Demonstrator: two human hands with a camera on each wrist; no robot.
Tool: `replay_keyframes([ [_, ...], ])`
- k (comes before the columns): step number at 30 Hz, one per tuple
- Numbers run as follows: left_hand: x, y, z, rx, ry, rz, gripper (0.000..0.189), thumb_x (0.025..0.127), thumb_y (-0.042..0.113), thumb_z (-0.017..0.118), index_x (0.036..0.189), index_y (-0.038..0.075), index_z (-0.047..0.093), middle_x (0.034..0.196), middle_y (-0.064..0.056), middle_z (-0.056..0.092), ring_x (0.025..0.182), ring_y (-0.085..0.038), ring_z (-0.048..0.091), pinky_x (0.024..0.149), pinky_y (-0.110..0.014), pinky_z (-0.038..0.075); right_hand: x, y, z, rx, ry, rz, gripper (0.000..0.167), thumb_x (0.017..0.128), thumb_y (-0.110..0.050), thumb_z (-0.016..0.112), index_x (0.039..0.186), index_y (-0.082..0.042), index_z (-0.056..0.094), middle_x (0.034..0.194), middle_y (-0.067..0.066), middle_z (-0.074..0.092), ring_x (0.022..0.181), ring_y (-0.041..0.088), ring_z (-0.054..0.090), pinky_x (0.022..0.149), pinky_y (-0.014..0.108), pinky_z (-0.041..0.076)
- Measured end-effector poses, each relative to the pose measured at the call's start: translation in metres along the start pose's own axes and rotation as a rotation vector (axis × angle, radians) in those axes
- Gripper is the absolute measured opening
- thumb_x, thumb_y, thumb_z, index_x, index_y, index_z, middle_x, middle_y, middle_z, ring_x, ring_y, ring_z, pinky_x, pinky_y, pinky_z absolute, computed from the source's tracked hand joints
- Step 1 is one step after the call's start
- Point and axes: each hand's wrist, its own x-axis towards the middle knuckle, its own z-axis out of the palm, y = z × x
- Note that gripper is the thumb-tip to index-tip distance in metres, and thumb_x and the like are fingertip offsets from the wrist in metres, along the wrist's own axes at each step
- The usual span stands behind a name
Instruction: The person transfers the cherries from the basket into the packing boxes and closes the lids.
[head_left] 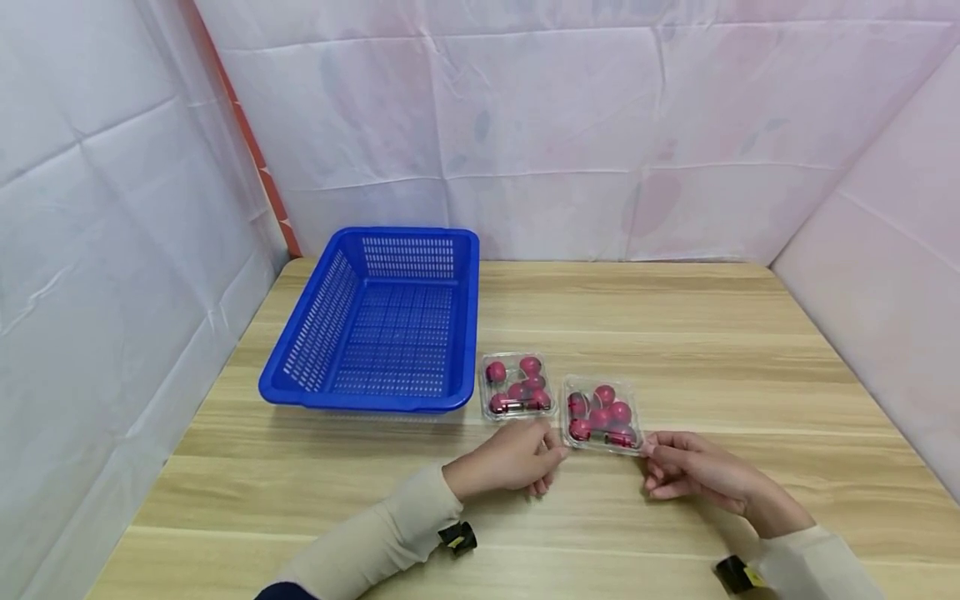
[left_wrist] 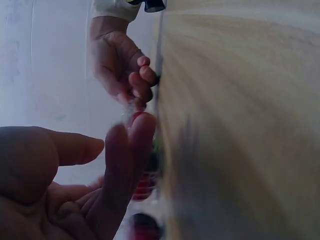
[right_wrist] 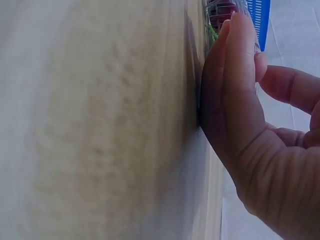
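Note:
Two clear plastic clamshell boxes of red, round produce lie side by side on the wooden table. At the near right corner of the right box, my right hand pinches the edge between thumb and fingers. My left hand is by that box's near left corner, its index fingertip at or close to the edge. A gap shows between the left thumb and fingers in the left wrist view. Just beyond the left hand sits the left box. In the right wrist view, the fingers partly hide the box.
A blue plastic basket with slotted walls stands to the left of the boxes. Wood-grain tabletop extends behind and to the right. White sheets hang at the back and both sides.

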Motion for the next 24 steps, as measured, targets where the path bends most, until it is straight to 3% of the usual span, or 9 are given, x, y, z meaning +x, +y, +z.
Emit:
replay_keyframes([
  [4, -0.009, 0.006, -0.012, 0.456, 0.219, 0.21, 0.02, 0.094, 0.018, 0.058, 0.074, 0.017, 0.061, 0.061, 0.01, 0.05, 0.053, -0.002, 0.045, 0.05, -0.016, 0.038, 0.002, -0.001, 0.0, 0.008, 0.03, -0.014, 0.019, 0.103, -0.011, 0.039, 0.108, -0.001, 0.054, 0.092, 0.004, 0.061, 0.09, 0.016, 0.066, 0.084, 0.031, 0.054],
  [6, -0.012, 0.005, -0.016, 0.653, 0.325, 0.29, 0.014, 0.092, 0.02, 0.06, 0.079, 0.017, 0.062, 0.072, 0.008, 0.053, 0.065, -0.006, 0.048, 0.057, -0.018, 0.041, 0.004, -0.002, -0.001, 0.006, 0.054, -0.022, 0.018, 0.103, -0.011, 0.04, 0.107, 0.0, 0.053, 0.093, 0.005, 0.063, 0.09, 0.016, 0.066, 0.084, 0.031, 0.054],
  [8, -0.013, 0.001, -0.018, 0.804, 0.395, 0.322, 0.007, 0.091, 0.022, 0.062, 0.093, 0.016, 0.065, 0.089, 0.003, 0.059, 0.082, -0.011, 0.056, 0.068, -0.023, 0.048, 0.007, -0.003, -0.001, -0.001, 0.087, -0.026, 0.018, 0.102, -0.012, 0.041, 0.107, 0.0, 0.054, 0.094, 0.005, 0.066, 0.089, 0.015, 0.067, 0.084, 0.03, 0.054],
  [11, -0.015, -0.007, -0.019, 0.972, 0.396, 0.28, 0.035, 0.091, 0.033, 0.063, 0.121, 0.014, 0.059, 0.124, -0.006, 0.056, 0.117, -0.023, 0.051, 0.092, -0.039, 0.048, 0.011, -0.005, -0.003, -0.025, 0.139, -0.021, 0.019, 0.102, -0.014, 0.043, 0.106, 0.0, 0.053, 0.092, 0.005, 0.067, 0.086, 0.015, 0.068, 0.082, 0.03, 0.055],
  [13, -0.016, -0.011, -0.02, 1.018, 0.354, 0.227, 0.052, 0.091, 0.04, 0.061, 0.135, 0.014, 0.05, 0.141, -0.01, 0.046, 0.131, -0.029, 0.041, 0.099, -0.048, 0.043, 0.015, -0.007, -0.004, -0.046, 0.169, -0.012, 0.02, 0.103, -0.016, 0.043, 0.106, 0.001, 0.053, 0.09, 0.005, 0.067, 0.084, 0.016, 0.068, 0.081, 0.03, 0.055],
  [16, -0.018, -0.015, -0.019, 1.024, 0.268, 0.163, 0.067, 0.092, 0.047, 0.058, 0.145, 0.012, 0.039, 0.151, -0.013, 0.034, 0.139, -0.032, 0.032, 0.104, -0.054, 0.037, 0.02, -0.01, -0.006, -0.088, 0.201, 0.006, 0.021, 0.103, -0.015, 0.042, 0.107, 0.003, 0.052, 0.089, 0.005, 0.067, 0.082, 0.016, 0.067, 0.079, 0.03, 0.056],
  [24, -0.018, -0.014, -0.019, 0.999, 0.164, 0.103, 0.069, 0.093, 0.049, 0.055, 0.148, 0.012, 0.034, 0.155, -0.011, 0.029, 0.141, -0.032, 0.028, 0.106, -0.057, 0.032, 0.028, -0.017, -0.012, -0.152, 0.258, 0.038, 0.026, 0.103, -0.017, 0.041, 0.112, 0.007, 0.048, 0.09, 0.007, 0.066, 0.083, 0.017, 0.067, 0.076, 0.029, 0.056],
])
